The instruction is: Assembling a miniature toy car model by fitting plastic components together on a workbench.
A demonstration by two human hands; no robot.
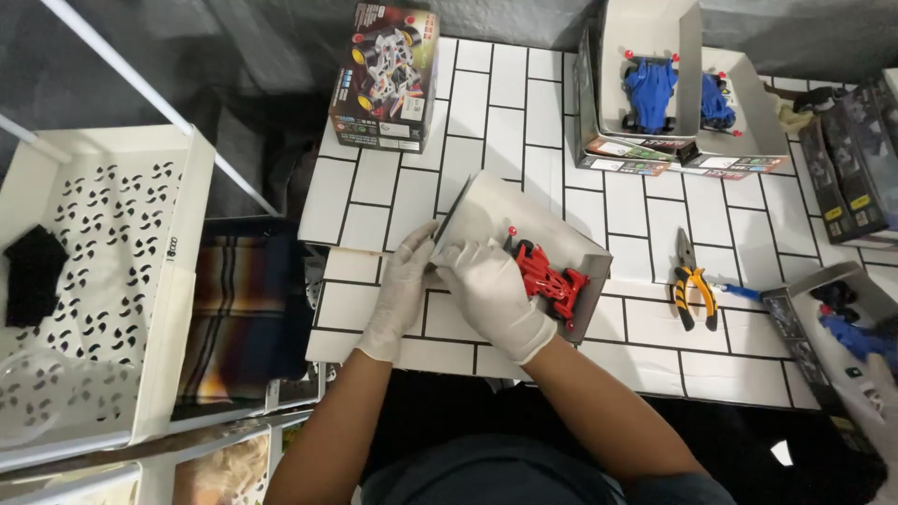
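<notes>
Both my hands wear white gloves over a white tiled table [486, 112]. My left hand [400, 285] grips the near left edge of an open grey cardboard tray [496, 210]. My right hand [488, 292] rests on the red toy car [547, 278] that lies inside that tray, fingers curled over its left end. The car's right half and a small red-tipped pin stay visible; its left part is hidden under my glove.
A printed toy box [385, 75] stands at the table's far edge. Two open trays hold blue toy cars [650, 93] at the back right. Yellow-handled pliers [692, 281] lie right of the tray. A white perforated shelf [103, 281] sits to the left, more boxes [847, 173] at the right.
</notes>
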